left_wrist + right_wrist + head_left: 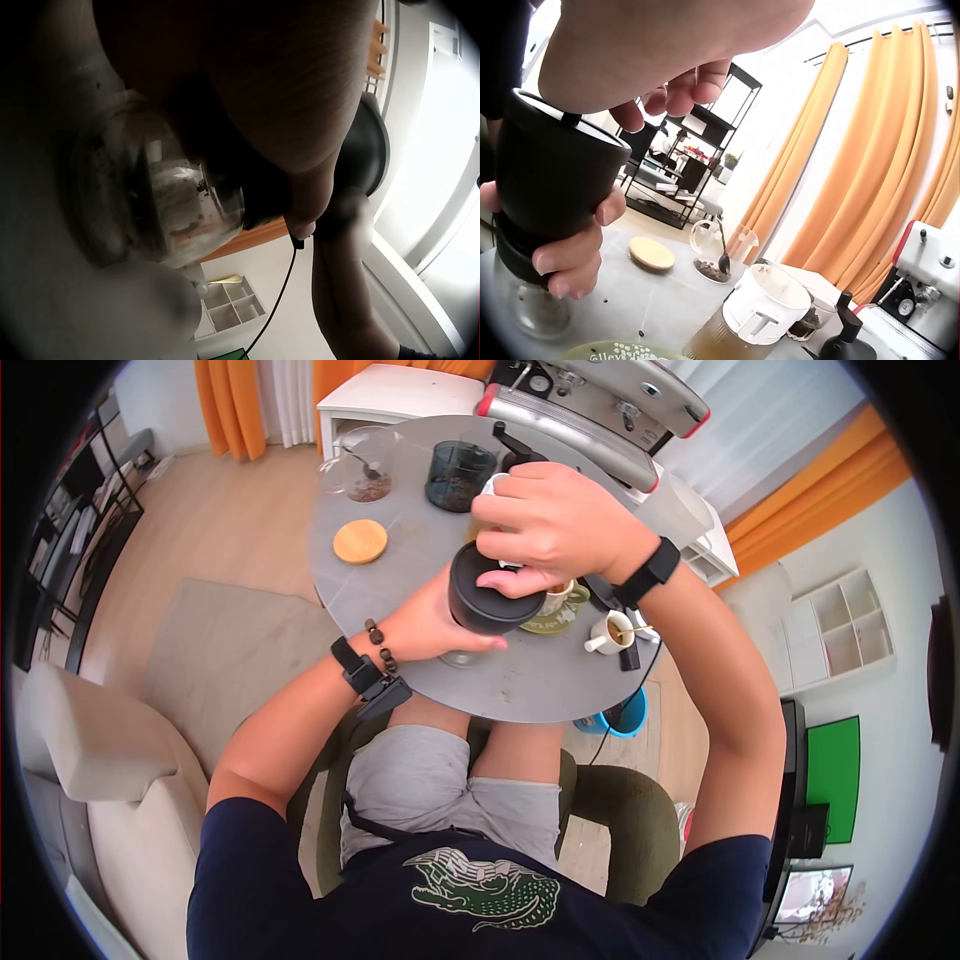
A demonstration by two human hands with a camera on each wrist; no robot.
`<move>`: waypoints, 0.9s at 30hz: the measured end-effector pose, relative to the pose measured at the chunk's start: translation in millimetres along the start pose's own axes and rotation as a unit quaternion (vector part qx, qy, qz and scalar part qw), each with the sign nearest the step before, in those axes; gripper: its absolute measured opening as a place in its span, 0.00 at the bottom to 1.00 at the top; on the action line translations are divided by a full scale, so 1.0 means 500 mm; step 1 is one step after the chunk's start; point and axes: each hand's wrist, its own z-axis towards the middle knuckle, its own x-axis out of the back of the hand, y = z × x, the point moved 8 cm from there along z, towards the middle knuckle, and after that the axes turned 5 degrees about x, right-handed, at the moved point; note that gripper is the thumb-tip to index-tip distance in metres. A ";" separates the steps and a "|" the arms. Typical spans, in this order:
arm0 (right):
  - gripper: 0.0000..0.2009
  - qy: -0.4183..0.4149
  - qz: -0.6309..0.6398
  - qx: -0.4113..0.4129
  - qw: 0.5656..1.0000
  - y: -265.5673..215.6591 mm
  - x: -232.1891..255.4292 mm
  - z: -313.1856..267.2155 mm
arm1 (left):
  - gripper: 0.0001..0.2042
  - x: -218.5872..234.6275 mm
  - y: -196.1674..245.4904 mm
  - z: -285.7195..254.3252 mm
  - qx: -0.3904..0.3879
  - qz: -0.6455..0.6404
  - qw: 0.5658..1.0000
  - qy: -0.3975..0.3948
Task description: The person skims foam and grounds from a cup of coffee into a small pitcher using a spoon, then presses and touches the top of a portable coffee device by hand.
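My left hand (425,622) grips a manual coffee grinder (559,176) around its black body, holding it above the table. Below the body shows its clear glass jar (180,210), with dark specks inside. My right hand (545,525) is over the grinder's top, its fingers bent and its thumb lying across the black upper face. In the right wrist view the fingertips (679,101) hang past the rim, away from the grinder's side. A short black shaft stands at the middle of the top. I cannot tell whether the right palm holds anything.
On the grey table (400,595) stand a wooden lid (360,542), a glass pitcher with a spoon (370,470), a dark glass canister (460,475), a black crank (847,341), a white-topped glass vessel (769,304) and a white cup (608,632). An espresso machine (590,420) is behind.
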 end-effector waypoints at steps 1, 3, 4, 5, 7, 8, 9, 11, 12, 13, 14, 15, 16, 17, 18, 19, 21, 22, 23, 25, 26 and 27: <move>0.19 -0.002 -0.010 0.008 1.000 0.000 -0.001 0.000 | 0.51 0.002 -0.001 0.000 0.006 0.005 1.000 0.006; 0.19 0.003 -0.012 0.009 1.000 0.002 -0.004 -0.002 | 0.51 0.004 -0.006 0.000 0.007 0.001 1.000 0.013; 0.19 0.011 -0.011 0.016 1.000 0.000 -0.004 -0.003 | 0.51 0.002 -0.009 0.000 0.007 -0.001 1.000 0.007; 0.19 0.011 -0.011 0.015 1.000 0.001 -0.006 -0.003 | 0.50 0.005 -0.010 0.000 0.001 0.007 1.000 0.013; 0.19 0.009 -0.016 0.009 1.000 0.003 -0.010 -0.006 | 0.50 0.007 -0.012 0.004 -0.007 0.012 1.000 0.013; 0.18 0.010 -0.019 0.009 1.000 0.001 -0.012 -0.007 | 0.49 0.007 -0.017 0.005 -0.001 0.010 1.000 0.011; 0.18 0.020 -0.018 0.005 1.000 0.000 -0.011 -0.008 | 0.48 0.006 -0.022 0.004 0.005 0.008 1.000 0.012; 0.18 0.019 -0.017 0.001 1.000 0.000 -0.014 -0.006 | 0.46 0.007 -0.025 0.005 0.008 0.010 1.000 0.018; 0.18 0.022 -0.015 0.001 1.000 -0.001 -0.014 -0.005 | 0.46 0.006 -0.024 0.005 0.008 0.009 1.000 0.017; 0.18 0.023 -0.014 0.000 1.000 0.000 -0.015 -0.007 | 0.45 0.006 -0.018 0.004 0.013 0.019 1.000 0.018; 0.18 0.015 -0.011 -0.002 1.000 0.002 -0.017 -0.008 | 0.45 0.006 -0.014 0.003 0.018 0.029 0.999 0.020; 0.18 0.007 -0.007 -0.003 1.000 0.003 -0.019 -0.008 | 0.45 0.006 -0.013 0.001 0.019 0.029 0.999 0.021; 0.18 0.009 -0.007 -0.002 1.000 0.003 -0.020 -0.010 | 0.45 0.008 -0.013 -0.002 0.022 0.033 0.999 0.027; 0.18 0.001 -0.008 -0.006 1.000 0.004 -0.023 -0.011 | 0.45 0.010 -0.013 -0.003 0.025 0.036 0.999 0.033; 0.17 -0.007 -0.009 -0.009 1.000 0.006 -0.026 -0.013 | 0.45 0.010 -0.012 -0.004 0.026 0.036 0.998 0.034; 0.17 -0.006 -0.008 -0.009 1.000 0.005 -0.026 -0.014 | 0.45 0.009 -0.011 -0.004 0.027 0.036 0.998 0.033; 0.17 -0.010 -0.005 -0.017 1.000 0.005 -0.028 -0.015 | 0.45 0.008 -0.013 -0.002 0.028 0.036 0.998 0.031; 0.17 -0.009 -0.004 -0.016 1.000 0.004 -0.028 -0.016 | 0.45 0.008 -0.015 -0.002 0.025 0.022 0.999 0.029; 0.17 -0.013 -0.003 -0.020 1.000 0.004 -0.030 -0.016 | 0.45 0.007 -0.016 -0.002 0.021 0.008 0.999 0.026; 0.17 -0.017 -0.002 -0.025 1.000 0.004 -0.032 -0.016 | 0.45 0.007 -0.014 -0.002 0.027 0.010 0.999 0.024; 0.17 -0.019 0.005 -0.029 0.999 0.005 -0.033 -0.016 | 0.45 0.006 -0.013 -0.002 0.033 0.013 0.999 0.021; 0.17 -0.021 0.012 -0.033 0.999 0.006 -0.033 -0.015 | 0.45 0.006 -0.014 -0.002 0.032 0.013 0.999 0.021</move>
